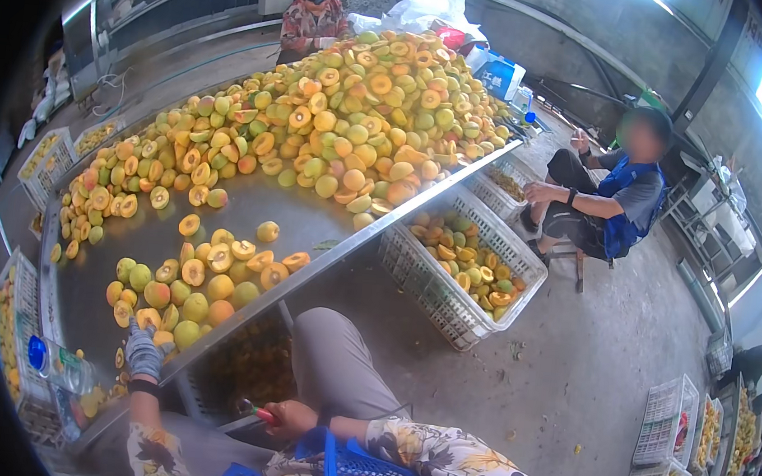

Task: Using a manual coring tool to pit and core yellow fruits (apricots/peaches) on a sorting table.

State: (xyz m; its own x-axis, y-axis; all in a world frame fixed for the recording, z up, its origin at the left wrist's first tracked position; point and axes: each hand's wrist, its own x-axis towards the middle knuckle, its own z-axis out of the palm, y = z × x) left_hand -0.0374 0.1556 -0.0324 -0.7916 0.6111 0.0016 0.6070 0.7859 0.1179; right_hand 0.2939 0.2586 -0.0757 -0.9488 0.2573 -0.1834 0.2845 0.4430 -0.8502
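My left hand [145, 352], in a grey knit glove with a black band at the wrist, reaches over the near edge of a metal table [254, 206]. Its fingers touch halved yellow fruit [148, 317], apricots or small peaches, at the near side of a small group. Whether it grips a piece is unclear. My bare right hand [292, 419] is closed around the red handle of a small metal-tipped hand tool [258, 412], held low beside the table edge above my lap. A large heap of whole and halved fruit [364, 114] covers the table's far part.
A white plastic crate of fruit [463, 265] stands on the floor right of the table. Beyond it a person in a blue vest [603, 189] sits on a low stool. Another person [310, 17] is behind the heap. A plastic bottle [64, 365] and fruit crates [12, 335] stand left.
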